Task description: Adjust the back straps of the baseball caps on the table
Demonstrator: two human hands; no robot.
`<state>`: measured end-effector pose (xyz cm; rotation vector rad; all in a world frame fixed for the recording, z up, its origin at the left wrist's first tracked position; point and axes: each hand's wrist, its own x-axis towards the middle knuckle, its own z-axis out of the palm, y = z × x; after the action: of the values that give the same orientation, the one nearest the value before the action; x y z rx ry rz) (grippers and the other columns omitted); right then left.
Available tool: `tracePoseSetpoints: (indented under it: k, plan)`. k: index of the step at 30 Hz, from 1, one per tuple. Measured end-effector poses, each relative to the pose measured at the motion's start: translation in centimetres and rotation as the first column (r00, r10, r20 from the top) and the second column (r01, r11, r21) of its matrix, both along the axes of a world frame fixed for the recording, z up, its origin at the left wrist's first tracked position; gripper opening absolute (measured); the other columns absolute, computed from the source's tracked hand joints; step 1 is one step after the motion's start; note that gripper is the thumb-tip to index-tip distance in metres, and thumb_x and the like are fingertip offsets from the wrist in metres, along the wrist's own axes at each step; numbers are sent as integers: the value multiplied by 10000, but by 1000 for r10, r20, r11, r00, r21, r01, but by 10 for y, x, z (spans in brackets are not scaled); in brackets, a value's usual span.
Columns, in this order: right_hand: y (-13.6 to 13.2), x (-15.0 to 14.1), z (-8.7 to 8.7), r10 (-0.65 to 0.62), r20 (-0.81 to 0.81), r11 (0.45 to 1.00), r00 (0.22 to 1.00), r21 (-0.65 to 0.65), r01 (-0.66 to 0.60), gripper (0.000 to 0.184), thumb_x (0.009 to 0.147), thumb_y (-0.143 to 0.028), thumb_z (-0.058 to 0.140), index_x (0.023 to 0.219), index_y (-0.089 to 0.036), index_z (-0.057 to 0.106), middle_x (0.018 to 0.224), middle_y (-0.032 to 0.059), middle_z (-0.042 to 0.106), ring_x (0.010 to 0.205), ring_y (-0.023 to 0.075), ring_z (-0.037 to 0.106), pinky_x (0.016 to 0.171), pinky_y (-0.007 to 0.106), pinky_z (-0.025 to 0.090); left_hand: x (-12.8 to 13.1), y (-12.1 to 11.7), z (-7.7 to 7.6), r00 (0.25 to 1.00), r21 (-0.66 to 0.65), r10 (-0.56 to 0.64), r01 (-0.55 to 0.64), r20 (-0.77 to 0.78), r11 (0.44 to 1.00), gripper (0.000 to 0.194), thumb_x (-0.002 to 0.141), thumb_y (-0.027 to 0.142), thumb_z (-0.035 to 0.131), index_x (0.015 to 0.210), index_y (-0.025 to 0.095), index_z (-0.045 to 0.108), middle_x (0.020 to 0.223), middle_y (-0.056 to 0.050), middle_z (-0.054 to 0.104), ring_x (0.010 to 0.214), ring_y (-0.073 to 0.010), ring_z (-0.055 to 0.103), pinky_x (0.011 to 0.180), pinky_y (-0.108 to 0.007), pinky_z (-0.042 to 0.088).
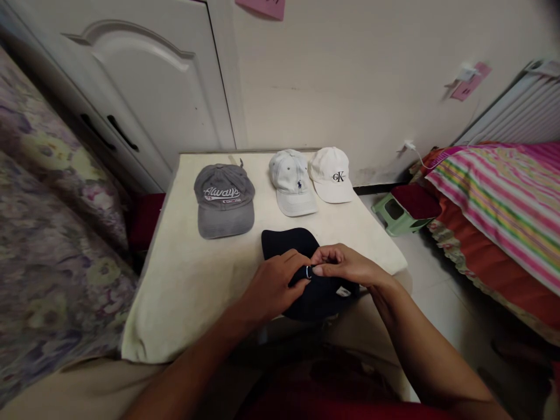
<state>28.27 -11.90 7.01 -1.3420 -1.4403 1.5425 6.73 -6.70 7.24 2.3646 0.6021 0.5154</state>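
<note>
A dark navy baseball cap (pixel 291 239) lies at the near edge of the table, its brim pointing away from me. My left hand (pixel 282 277) is closed on the cap's back strap, beside a small metal buckle (pixel 308 272). From the other side my right hand (pixel 339 262) pinches the strap close to that buckle; its fingertips partly hide what they grip. A small white label (pixel 343 291) shows on the cap below my right hand. Farther back sit a grey cap (pixel 225 201) with lettering, a pale blue cap (pixel 292 182) and a white cap (pixel 332 175).
The caps rest on a cream-covered table (pixel 188 309) against the wall. A floral curtain (pixel 61 245) hangs at left, near a white cabinet door (pixel 144 76). To the right are a green stool (pixel 396 216) with a red top and a bed with a striped cover (pixel 503 204).
</note>
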Motion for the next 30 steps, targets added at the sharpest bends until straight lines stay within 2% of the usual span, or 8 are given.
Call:
tracePoseSetpoints:
  k: [11,19,24,30]
  plan:
    - [-3,-3,4,18,40,1000,999,16,-19,247,812,-410,709,843,-176,636,690,-36,499,615,107,407,561,254,286,-1,-1,-2,999,-19,-33,34,7,999,250,828,106,579,1060,195,608,1004,-34,649,905,-190,616,785,-319,473]
    - [-6,-13,11,-10,206,998,978,59,-2,134,830,-296,631,789,-189,563,665,-44,449,609,116,381,548,261,268,-2,-2,-1,999,21,-25,26,-36,999,269,822,101,573,1073,189,614,1016,-43,661,917,-204,622,794,-327,470]
    - [-7,-11,10,-10,157,998,988,59,0,193,839,-364,658,836,-179,602,701,-28,479,645,122,408,563,256,294,-2,0,2,999,-11,-29,29,-18,1000,260,824,111,582,1065,203,612,1027,-39,659,932,-200,622,792,-322,473]
    - [-7,-12,11,-22,187,999,982,41,15,160,829,-327,645,801,-179,591,692,-25,488,631,120,408,561,260,296,-3,-1,2,999,-34,-37,36,-8,999,258,818,99,583,1053,202,610,1011,-33,655,917,-191,620,790,-318,469]
